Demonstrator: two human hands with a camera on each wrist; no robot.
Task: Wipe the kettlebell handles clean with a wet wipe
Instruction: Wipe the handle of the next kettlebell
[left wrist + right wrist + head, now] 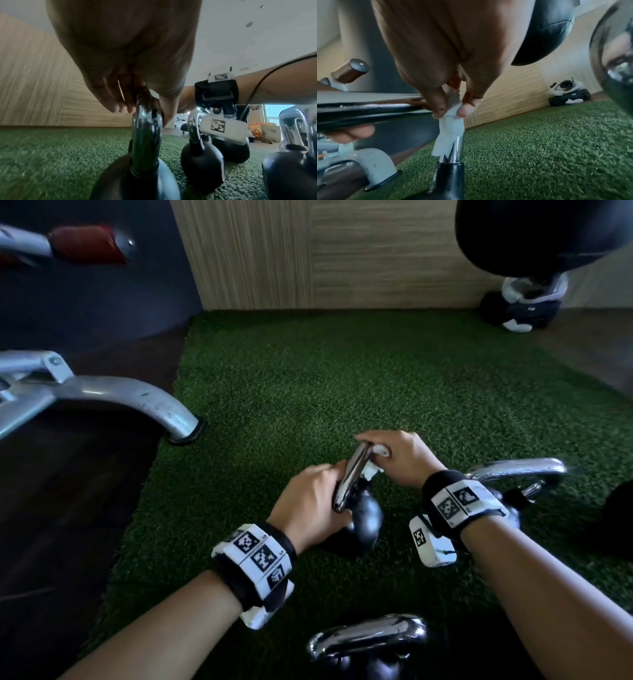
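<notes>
A black kettlebell [366, 518] with a chrome handle [349, 477] stands on the green turf in the middle of the head view. My left hand [308, 501] grips the near end of that handle [145, 129] and steadies it. My right hand [394, 457] pinches a white wet wipe [371, 465] around the far end of the handle. In the right wrist view the wipe [450, 135] hangs down over the chrome post [456, 151], pinched by thumb and fingers [465, 111].
A second kettlebell [517, 470] stands at the right under my right wrist, a third [370, 642] near the bottom edge. A grey machine foot [164, 412] rests at the turf's left edge. A wooden wall panel [342, 251] stands behind, with a white and black device [524, 306] at the far right.
</notes>
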